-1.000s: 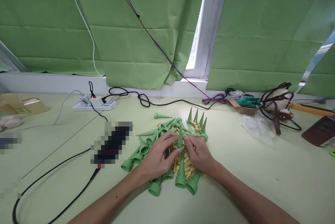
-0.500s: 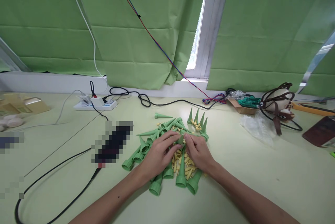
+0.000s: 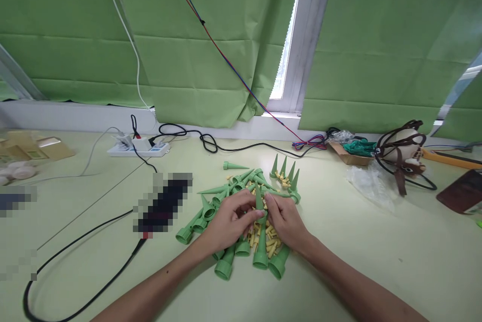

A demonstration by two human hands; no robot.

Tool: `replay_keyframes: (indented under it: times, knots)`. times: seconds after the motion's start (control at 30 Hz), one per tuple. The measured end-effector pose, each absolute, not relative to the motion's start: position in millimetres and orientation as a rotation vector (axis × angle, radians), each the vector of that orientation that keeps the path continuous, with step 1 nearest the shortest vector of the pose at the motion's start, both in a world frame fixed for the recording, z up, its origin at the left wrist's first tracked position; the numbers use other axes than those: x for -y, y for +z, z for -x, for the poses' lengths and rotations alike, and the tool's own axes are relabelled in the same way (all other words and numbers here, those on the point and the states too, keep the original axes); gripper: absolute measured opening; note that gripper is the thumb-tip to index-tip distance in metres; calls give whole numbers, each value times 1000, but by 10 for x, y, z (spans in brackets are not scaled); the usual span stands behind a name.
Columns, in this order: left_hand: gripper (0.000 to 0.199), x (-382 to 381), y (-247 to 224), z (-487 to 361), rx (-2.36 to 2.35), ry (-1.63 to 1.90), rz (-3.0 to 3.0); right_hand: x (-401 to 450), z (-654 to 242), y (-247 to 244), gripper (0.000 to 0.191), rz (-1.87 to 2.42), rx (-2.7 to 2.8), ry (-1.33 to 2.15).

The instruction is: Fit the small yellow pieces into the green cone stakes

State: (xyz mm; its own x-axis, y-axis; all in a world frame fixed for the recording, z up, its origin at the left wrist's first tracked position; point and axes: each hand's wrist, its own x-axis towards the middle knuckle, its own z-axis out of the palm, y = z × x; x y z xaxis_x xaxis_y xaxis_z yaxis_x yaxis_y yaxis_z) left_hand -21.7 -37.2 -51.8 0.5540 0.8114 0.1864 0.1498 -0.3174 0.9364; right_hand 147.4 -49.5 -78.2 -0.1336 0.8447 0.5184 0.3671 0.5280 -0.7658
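Observation:
Between thumb and fingers, my left hand [image 3: 232,215] grips a green cone [image 3: 259,200] that points upward. My right hand [image 3: 285,215] is closed right beside that cone, its thumb and index finger pinched together; whatever lies between them is too small to make out. Under and around both hands lies a pile of green cones [image 3: 260,254] mixed with small yellow pieces [image 3: 271,241]. Just beyond the right hand, several green cones [image 3: 283,167] stand upright in a row with a few yellow pieces among them. A single cone [image 3: 235,166] lies behind the pile.
A power strip [image 3: 160,149] with cables sits at the back left, near a blurred dark object [image 3: 165,206]. Cardboard boxes [image 3: 33,146] are at the far left. To the right are a small carton [image 3: 350,155], clear plastic [image 3: 371,184] and a dark red item [image 3: 461,191].
The cone in my left hand now stands more upright and shows more of its length. My right hand stays close beside it. The view has shifted slightly.

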Motion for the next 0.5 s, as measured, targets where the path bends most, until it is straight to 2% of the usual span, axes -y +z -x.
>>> replay_keyframes:
  times: [0.5]
  knots:
    - [29, 349, -482, 261, -741, 666, -1474, 502, -1500, -848, 36, 981, 1833, 406]
